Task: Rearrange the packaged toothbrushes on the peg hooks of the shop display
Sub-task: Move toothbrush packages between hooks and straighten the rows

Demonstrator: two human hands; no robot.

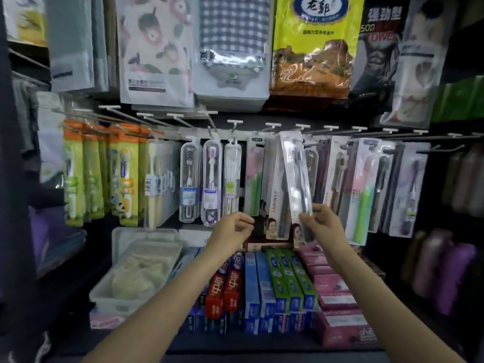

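Note:
A row of peg hooks [272, 125] carries packaged toothbrushes across the display. My right hand [320, 222] pinches the lower end of a clear pack with a dark toothbrush [297, 174], which tilts with its top at a hook near the middle. Just left of it hangs a white pack with a face printed on it [277, 200]. My left hand [234, 227] has curled fingers at the bottom edge of the hanging packs beside it; whether it holds one is unclear. Clear toothbrush cases [210, 179] hang further left, green-orange packs [125, 176] at the far left.
Toothpaste boxes [275, 281] stand in rows on the shelf below my hands, pink boxes [332, 289] to their right. A white bin [131, 271] sits at lower left. Bagged towels [233, 48] hang above the hooks. More packs [366, 184] hang on the right.

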